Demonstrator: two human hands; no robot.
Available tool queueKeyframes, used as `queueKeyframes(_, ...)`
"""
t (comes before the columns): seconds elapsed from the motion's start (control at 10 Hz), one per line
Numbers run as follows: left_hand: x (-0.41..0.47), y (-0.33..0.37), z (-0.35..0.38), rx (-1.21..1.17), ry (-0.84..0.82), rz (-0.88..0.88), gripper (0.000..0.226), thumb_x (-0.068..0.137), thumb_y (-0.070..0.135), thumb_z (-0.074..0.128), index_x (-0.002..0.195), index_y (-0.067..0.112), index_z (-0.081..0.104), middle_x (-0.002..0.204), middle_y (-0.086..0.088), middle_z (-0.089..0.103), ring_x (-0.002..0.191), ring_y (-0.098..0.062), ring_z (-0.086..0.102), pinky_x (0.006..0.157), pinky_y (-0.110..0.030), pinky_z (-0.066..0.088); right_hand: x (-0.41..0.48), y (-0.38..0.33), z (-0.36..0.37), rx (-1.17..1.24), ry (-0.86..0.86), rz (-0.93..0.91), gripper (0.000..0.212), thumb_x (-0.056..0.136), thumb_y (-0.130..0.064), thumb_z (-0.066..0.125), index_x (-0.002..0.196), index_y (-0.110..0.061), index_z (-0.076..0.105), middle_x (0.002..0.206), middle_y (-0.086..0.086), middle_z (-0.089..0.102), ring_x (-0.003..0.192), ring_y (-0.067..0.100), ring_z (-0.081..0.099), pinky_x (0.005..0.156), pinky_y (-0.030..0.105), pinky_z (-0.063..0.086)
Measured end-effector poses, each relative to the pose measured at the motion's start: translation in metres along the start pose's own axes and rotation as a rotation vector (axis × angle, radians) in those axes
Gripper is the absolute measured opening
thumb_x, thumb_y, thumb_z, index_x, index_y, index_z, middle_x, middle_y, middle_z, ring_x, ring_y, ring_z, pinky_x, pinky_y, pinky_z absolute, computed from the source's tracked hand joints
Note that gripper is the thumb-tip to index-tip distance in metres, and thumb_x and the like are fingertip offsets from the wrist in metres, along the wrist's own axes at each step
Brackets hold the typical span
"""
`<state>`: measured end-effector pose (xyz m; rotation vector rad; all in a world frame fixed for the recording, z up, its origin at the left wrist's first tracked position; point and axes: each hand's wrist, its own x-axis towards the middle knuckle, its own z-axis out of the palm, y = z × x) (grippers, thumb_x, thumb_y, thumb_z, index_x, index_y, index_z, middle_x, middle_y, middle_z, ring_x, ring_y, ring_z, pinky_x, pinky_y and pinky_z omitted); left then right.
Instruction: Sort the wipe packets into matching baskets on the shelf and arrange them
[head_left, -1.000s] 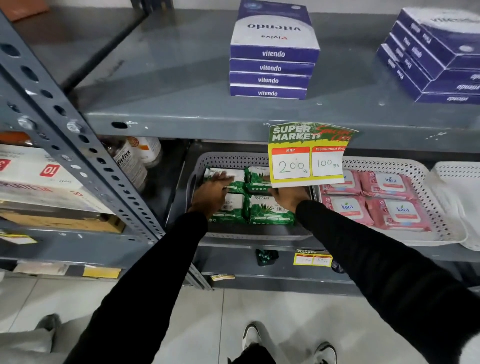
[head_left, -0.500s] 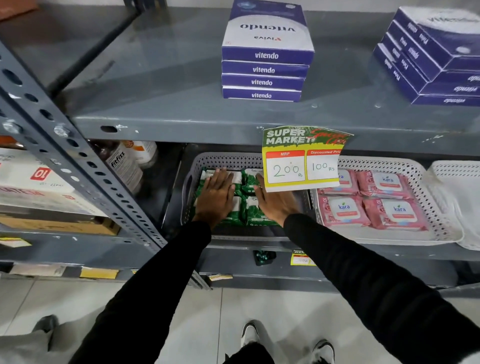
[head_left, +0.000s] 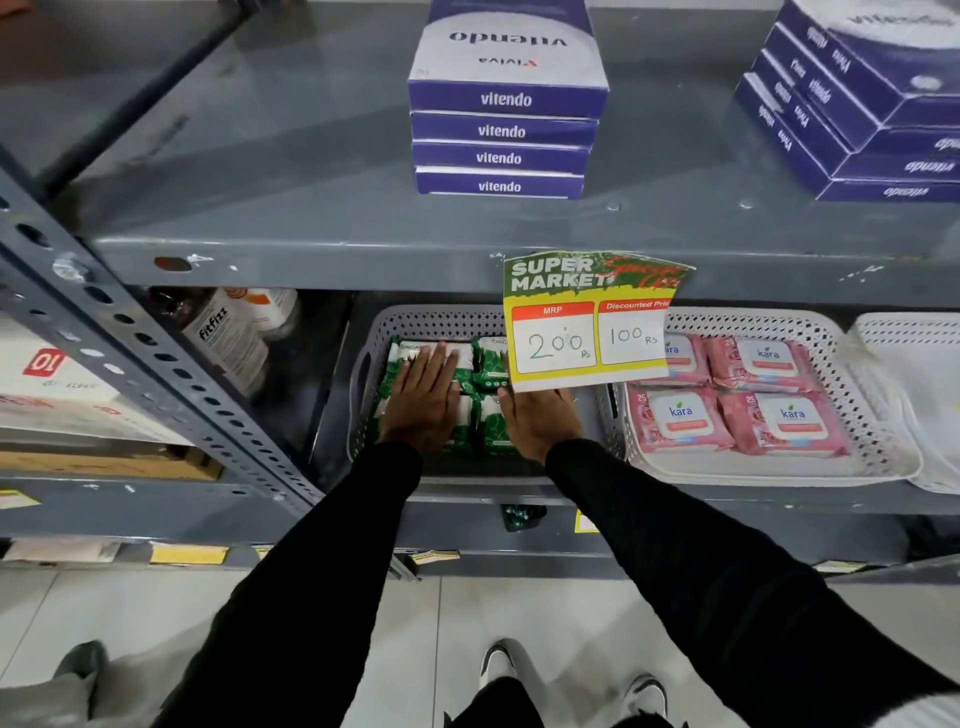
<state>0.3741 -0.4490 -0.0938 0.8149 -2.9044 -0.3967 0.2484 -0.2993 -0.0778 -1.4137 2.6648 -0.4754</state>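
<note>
Several green wipe packets (head_left: 491, 358) lie in a grey perforated basket (head_left: 431, 319) on the lower shelf. My left hand (head_left: 422, 402) rests flat, palm down, on the left packets with fingers straight. My right hand (head_left: 540, 421) lies flat on the right green packets, its fingertips hidden behind a hanging price sign (head_left: 589, 325). To the right, a white perforated basket (head_left: 862, 405) holds several pink kara wipe packets (head_left: 680, 418) laid in two rows. Neither hand grips a packet.
The upper shelf edge (head_left: 337, 267) overhangs the baskets. Stacked purple vitendo boxes (head_left: 501, 130) and a second stack (head_left: 857, 104) sit on top. Bottles (head_left: 234, 343) stand left of the grey basket, behind a slotted upright (head_left: 130, 353). Another white basket (head_left: 914, 374) is far right.
Both hands went from holding the green packets' edges to lying flat on top of them, slightly further into the basket. The camera has moved closer to the shelf.
</note>
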Motion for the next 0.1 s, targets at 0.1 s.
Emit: queueKeyframes(0.1, 0.0026, -0.0028, 0.0013, 0.017, -0.011, 0.002, 0.078, 0.091, 0.048, -0.001, 0.156, 0.01, 0.021, 0.166, -0.017, 0.017, 0.154, -0.033, 0.012, 0.125, -0.049, 0.006, 0.0094, 0.0044, -0.0001, -0.061, -0.17, -0.012, 0.056, 0.102, -0.046, 0.016, 0.133, -0.008, 0.043, 0.147, 0.018, 0.043, 0.134, 0.034, 0.039, 0.109, 0.047, 0.032)
